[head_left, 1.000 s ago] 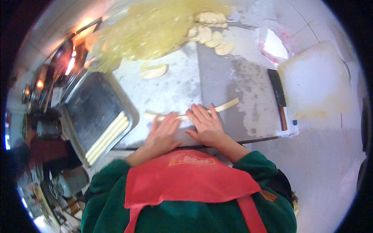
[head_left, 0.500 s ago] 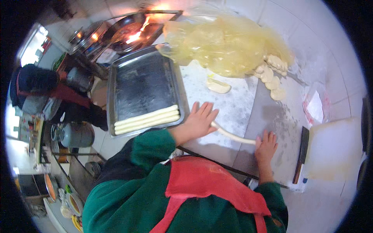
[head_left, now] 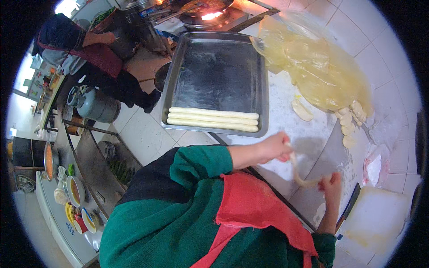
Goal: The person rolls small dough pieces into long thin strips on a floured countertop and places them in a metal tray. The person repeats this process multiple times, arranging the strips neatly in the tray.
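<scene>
A long rope of dough (head_left: 296,173) hangs in a sagging curve between my two hands, above the floured work surface (head_left: 277,96). Its upper end is pinched in my left hand (head_left: 278,147), its other end in my right hand (head_left: 330,182); both hands are somewhat blurred. Left of them is a dark metal baking tray (head_left: 214,76), where three straight dough sticks (head_left: 212,118) lie side by side along the near edge. A single flattened piece of dough (head_left: 302,110) rests on the floured surface beyond my hands.
Yellow plastic sheeting (head_left: 317,67) covers the back right, with several dough pieces (head_left: 346,127) at its edge. A knife (head_left: 351,205) lies beside a white cutting board (head_left: 380,219). Flames burn under a wok (head_left: 203,9) at the back. Another person (head_left: 85,58) stands at left near a gas cylinder (head_left: 98,105).
My hands were spread flat on the dough rope at the surface; now they grip its ends and have lifted it, sagging. The view has shifted, and the other person's arm now reaches out.
</scene>
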`<state>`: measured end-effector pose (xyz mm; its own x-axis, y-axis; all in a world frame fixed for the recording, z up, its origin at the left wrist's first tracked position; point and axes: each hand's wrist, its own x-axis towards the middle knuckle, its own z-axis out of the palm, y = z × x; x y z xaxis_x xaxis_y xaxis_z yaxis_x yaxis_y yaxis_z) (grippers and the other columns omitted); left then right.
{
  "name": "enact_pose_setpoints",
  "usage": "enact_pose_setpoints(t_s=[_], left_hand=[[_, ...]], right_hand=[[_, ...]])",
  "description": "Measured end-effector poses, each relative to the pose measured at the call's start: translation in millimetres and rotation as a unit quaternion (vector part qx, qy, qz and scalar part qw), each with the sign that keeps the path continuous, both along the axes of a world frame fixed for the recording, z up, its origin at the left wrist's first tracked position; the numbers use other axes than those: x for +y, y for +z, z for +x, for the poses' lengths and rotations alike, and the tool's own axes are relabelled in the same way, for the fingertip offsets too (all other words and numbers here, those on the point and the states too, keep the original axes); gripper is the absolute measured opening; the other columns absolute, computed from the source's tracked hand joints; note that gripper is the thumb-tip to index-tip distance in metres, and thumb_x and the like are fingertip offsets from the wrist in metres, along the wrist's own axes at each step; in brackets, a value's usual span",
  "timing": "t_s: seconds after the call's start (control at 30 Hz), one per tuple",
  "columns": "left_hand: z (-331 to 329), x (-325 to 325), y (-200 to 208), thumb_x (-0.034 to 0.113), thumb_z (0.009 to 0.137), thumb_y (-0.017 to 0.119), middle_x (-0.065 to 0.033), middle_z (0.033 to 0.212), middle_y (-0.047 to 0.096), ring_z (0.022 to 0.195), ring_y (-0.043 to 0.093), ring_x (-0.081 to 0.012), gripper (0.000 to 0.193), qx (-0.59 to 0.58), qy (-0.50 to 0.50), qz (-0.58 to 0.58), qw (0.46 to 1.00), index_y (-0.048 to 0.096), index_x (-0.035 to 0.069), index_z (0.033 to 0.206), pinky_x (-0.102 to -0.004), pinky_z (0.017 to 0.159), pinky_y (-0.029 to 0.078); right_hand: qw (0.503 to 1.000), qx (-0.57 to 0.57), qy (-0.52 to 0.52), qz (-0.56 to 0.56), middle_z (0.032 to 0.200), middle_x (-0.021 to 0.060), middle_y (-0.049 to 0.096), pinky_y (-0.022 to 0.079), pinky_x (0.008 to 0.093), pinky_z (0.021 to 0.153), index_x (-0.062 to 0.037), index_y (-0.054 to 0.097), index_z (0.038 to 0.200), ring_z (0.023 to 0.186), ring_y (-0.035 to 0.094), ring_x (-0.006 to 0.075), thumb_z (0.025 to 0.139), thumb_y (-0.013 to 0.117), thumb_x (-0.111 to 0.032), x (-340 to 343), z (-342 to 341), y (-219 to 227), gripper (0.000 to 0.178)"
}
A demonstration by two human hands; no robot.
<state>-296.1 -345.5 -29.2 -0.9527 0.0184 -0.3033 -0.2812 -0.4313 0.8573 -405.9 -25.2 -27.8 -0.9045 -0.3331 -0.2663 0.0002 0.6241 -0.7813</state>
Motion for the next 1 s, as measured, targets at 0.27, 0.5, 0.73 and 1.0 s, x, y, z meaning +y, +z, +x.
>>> enact_pose_setpoints(t_s=[0.27, 0.5, 0.73, 1.0], left_hand=[[126.9, -223.3, 9.9, 0.029, 0.095, 0.055, -0.007, 0.078, 0.062, 0.067, 0.062, -0.013, 0.027, -0.039, 0.273, -0.333, 0.902, 0.058, 0.003, 0.098, -0.0251, 0.061, 0.051], [168.6, -272.9, 18.1, 0.019, 0.082, 0.065, -0.008, 0.087, 0.065, 0.084, 0.062, -0.0235, 0.022, -0.054, 0.011, -0.675, 0.736, 0.059, 0.005, 0.097, -0.038, 0.075, 0.049], [159.3, -275.7, 3.5, 0.021, 0.083, 0.056, -0.0096, 0.092, 0.064, 0.092, 0.061, -0.0283, 0.016, -0.05, -0.129, -0.827, 0.546, 0.063, 0.01, 0.091, -0.0426, 0.078, 0.047], [122.4, -203.2, 27.3, 0.027, 0.085, 0.057, -0.0099, 0.1, 0.062, 0.097, 0.059, -0.03, 0.032, -0.021, -0.033, -0.751, 0.659, 0.058, 0.011, 0.113, -0.0442, 0.085, 0.044]], right_hand=[[0.928, -0.208, 0.073, -0.301, 0.099, 0.0115, 0.06, 0.052, 0.0287, 0.055, -0.008, 0.047, 0.126, 0.064, 0.061, 0.0163, 0.092, 0.055, -0.023, -243.8, 17.8, 26.5, 0.038], [0.97, -0.06, 0.214, 0.095, 0.101, 0.0148, 0.061, 0.053, 0.0358, 0.065, -0.0021, 0.055, 0.108, 0.071, 0.065, 0.0234, 0.089, 0.057, -0.017, -363.3, 5.2, 7.7, 0.023], [0.788, 0.28, 0.517, 0.181, 0.1, 0.0201, 0.059, 0.047, 0.0416, 0.086, -0.0025, 0.062, 0.102, 0.1, 0.057, 0.0355, 0.078, 0.056, -0.002, -392.8, -5.0, 14.4, 0.024], [0.82, 0.177, 0.479, 0.257, 0.102, 0.0141, 0.059, 0.045, 0.0428, 0.083, -0.0093, 0.062, 0.105, 0.098, 0.057, 0.0335, 0.086, 0.049, -0.012, -364.6, 60.6, 26.5, 0.023]])
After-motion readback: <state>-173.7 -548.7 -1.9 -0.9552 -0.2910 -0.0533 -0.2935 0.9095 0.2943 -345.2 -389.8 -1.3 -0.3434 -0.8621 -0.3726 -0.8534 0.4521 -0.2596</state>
